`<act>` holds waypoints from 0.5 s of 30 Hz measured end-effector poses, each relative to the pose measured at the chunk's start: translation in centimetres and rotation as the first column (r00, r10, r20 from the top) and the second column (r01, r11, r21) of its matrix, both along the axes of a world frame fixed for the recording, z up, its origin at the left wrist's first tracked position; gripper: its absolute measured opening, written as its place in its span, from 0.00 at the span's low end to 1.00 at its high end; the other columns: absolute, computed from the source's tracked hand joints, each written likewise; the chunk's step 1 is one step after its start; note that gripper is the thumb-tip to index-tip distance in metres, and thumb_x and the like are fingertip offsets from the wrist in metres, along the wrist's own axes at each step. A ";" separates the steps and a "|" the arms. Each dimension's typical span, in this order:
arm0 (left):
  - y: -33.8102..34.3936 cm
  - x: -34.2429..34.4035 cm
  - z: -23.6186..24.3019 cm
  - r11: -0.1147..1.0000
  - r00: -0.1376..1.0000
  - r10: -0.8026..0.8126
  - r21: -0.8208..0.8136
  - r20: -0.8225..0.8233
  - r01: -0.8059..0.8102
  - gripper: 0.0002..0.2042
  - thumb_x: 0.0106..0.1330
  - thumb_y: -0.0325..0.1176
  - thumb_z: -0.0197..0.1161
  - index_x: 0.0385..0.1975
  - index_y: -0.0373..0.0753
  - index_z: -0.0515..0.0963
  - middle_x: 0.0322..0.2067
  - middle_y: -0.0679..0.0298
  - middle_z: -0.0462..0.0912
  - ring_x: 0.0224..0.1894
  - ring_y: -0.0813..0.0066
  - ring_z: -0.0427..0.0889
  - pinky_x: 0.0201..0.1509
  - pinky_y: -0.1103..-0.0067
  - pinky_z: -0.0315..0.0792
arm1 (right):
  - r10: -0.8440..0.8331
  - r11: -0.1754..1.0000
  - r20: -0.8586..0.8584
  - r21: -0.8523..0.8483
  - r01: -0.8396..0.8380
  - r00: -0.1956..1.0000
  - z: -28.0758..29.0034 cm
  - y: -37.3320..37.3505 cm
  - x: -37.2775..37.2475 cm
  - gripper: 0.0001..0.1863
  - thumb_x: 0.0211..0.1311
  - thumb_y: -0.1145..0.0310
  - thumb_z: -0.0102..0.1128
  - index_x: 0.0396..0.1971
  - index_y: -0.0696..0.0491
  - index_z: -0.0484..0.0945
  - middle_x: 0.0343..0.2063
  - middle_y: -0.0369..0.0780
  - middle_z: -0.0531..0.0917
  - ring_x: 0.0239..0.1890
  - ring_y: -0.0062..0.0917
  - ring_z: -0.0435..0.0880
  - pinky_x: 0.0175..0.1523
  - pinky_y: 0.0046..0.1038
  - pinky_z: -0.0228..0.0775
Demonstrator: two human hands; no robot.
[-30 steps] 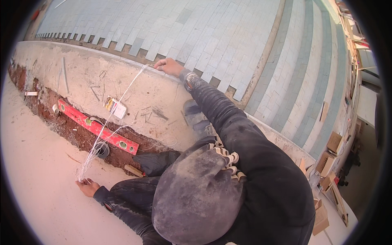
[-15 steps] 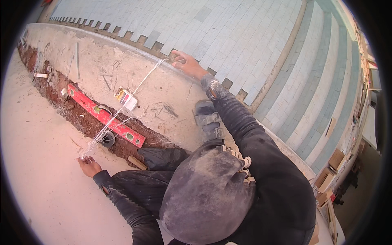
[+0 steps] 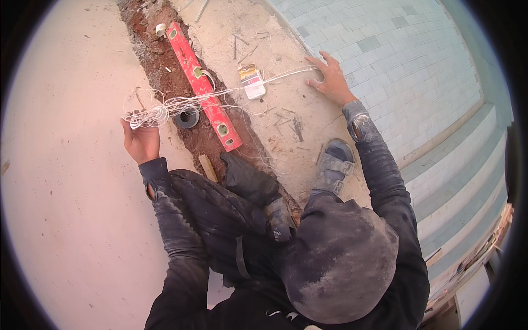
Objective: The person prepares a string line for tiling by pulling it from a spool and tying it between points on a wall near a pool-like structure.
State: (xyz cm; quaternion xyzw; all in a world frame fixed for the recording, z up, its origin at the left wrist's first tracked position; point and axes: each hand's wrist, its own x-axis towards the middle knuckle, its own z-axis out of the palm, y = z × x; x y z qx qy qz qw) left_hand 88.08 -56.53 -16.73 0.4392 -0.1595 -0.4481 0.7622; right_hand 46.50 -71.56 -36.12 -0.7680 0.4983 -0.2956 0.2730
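A tangled bundle of thin white string (image 3: 157, 114) lies over the fingers of my left hand (image 3: 142, 140), which is closed around its end. From there, several strands stretch across to my right hand (image 3: 333, 81). That hand holds them at its fingers, with thumb and forefinger spread apart; exactly how the strands loop around the fingers is hidden. Beneath the strands, a red spirit level (image 3: 204, 88) lies along a dirt trench (image 3: 159, 60). Close to the bundle sits a dark grey ring-shaped piece (image 3: 187, 117), perhaps a pipe end or a roll.
A white and yellow packet (image 3: 252, 82) lies on the concrete, with thin dark scraps (image 3: 297, 129) nearby. White pipe (image 3: 160, 29) pokes from the trench. A wood block (image 3: 208, 168) is beside my leg. My sandalled foot (image 3: 335, 165) stands on the concrete. Paving (image 3: 385, 60) and steps (image 3: 456, 165) lie right.
My view has turned, so the trench and level appear steeper. My left hand has turned palm up under the gathered bundle. The strands still run between both hands.
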 end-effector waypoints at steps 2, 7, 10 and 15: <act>0.9 1.5 0.0 0.971 0.983 -0.177 -0.174 -0.049 0.167 0.11 0.71 0.41 0.53 0.41 0.40 0.74 0.39 0.64 0.79 0.42 0.68 0.73 0.61 0.64 0.63 | 0.016 0.997 -0.134 -0.071 -0.026 0.991 0.0 0.2 1.0 0.10 0.53 0.65 0.65 0.35 0.50 0.80 0.56 0.43 0.71 0.60 0.37 0.67 0.60 0.38 0.61; 1.8 2.4 0.8 0.976 0.996 -0.038 -0.217 -0.076 0.020 0.12 0.70 0.43 0.55 0.38 0.40 0.74 0.35 0.65 0.76 0.44 0.68 0.71 0.60 0.62 0.62 | 0.038 0.958 -0.024 0.285 -0.030 0.999 5.1 1.1 -1.9 0.08 0.58 0.66 0.63 0.36 0.51 0.78 0.34 0.39 0.83 0.41 0.29 0.80 0.48 0.31 0.70; 2.2 0.9 2.5 0.975 0.984 0.163 -0.140 -0.066 -0.171 0.11 0.69 0.44 0.57 0.33 0.42 0.72 0.25 0.69 0.66 0.35 0.72 0.64 0.53 0.68 0.62 | -0.004 0.640 0.508 0.663 -0.389 0.861 12.4 4.4 -6.2 0.09 0.63 0.65 0.61 0.30 0.55 0.76 0.22 0.33 0.79 0.28 0.15 0.79 0.43 0.22 0.70; 2.1 2.4 1.9 0.883 0.944 -0.310 -0.402 -0.113 0.242 0.12 0.62 0.45 0.65 0.29 0.47 0.71 0.24 0.74 0.64 0.30 0.79 0.58 0.37 0.79 0.55 | -0.063 0.447 0.655 0.693 -0.565 0.753 16.7 10.2 -16.6 0.15 0.58 0.63 0.67 0.20 0.57 0.76 0.14 0.39 0.78 0.15 0.24 0.81 0.21 0.23 0.72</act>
